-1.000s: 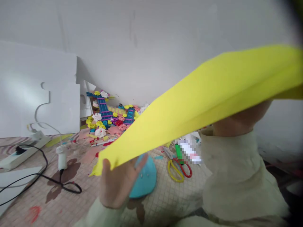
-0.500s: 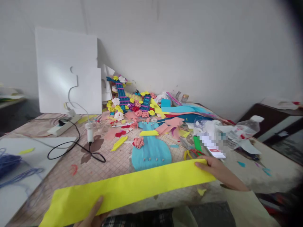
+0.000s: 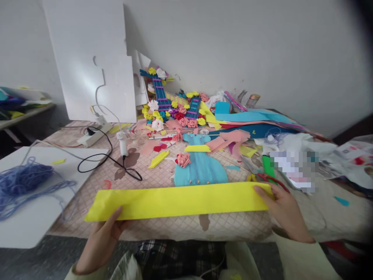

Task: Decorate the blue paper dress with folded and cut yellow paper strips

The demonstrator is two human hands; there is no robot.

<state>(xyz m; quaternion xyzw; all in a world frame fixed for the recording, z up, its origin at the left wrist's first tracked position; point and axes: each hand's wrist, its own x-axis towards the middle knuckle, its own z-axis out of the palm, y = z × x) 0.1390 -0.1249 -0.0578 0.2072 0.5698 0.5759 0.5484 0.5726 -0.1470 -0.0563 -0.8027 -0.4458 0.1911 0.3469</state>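
A long yellow crepe-paper strip (image 3: 186,201) stretches nearly level between my hands, above the table's front edge. My left hand (image 3: 106,231) grips its lower edge near the left end, thumb on top and fingers underneath. At the right end my right hand (image 3: 281,204) pinches the strip, thumb in front. Just behind the strip lies a light-blue guitar-shaped piece (image 3: 201,169), its lower edge covered by the paper. It bears a pink paper flower (image 3: 183,160) and a yellow band (image 3: 197,148) across it.
Left are a white board (image 3: 29,229) with blue-purple yarn (image 3: 32,177), a white glue gun (image 3: 122,146) and a power strip (image 3: 94,135). Scissors (image 3: 272,179), a phone (image 3: 293,171) and plastic bags lie right. Paper flowers and blue guitar shapes (image 3: 161,95) stand behind.
The strip has come closer to level and its left end is higher in view. More of my left hand shows. The camera view has shifted, tilting down.
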